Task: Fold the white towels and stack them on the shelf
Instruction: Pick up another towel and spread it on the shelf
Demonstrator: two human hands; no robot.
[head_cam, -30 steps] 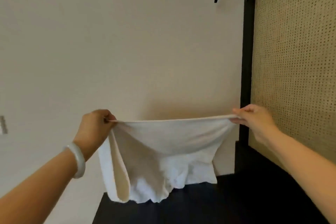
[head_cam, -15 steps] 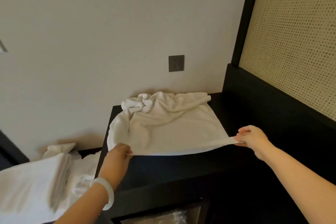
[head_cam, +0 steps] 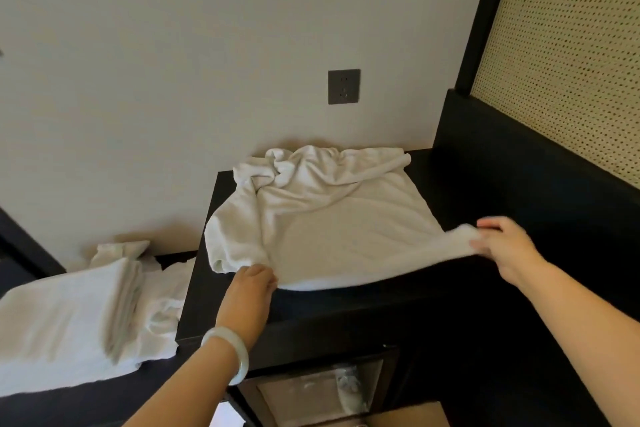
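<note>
A white towel (head_cam: pixel 332 218) lies spread on the black shelf top (head_cam: pixel 346 305), its far end bunched against the wall. My left hand (head_cam: pixel 251 284), with a pale bangle on the wrist, pinches the towel's near left corner. At the near right corner, my right hand (head_cam: pixel 502 246) grips the towel's edge just above the shelf. A stack of folded white towels (head_cam: pixel 69 319) sits on a lower dark surface to the left, with a crumpled white towel (head_cam: pixel 159 302) beside it.
A grey wall socket (head_cam: pixel 344 86) is above the shelf. A black-framed woven cane panel (head_cam: pixel 568 55) rises along the right side. Below the shelf top is an open compartment with a clear plastic-wrapped item (head_cam: pixel 325 392).
The towel was held up stretched in the air a second ago; both hands have brought it down onto the shelf top and my view has tilted down. The near edge now lies lower.
</note>
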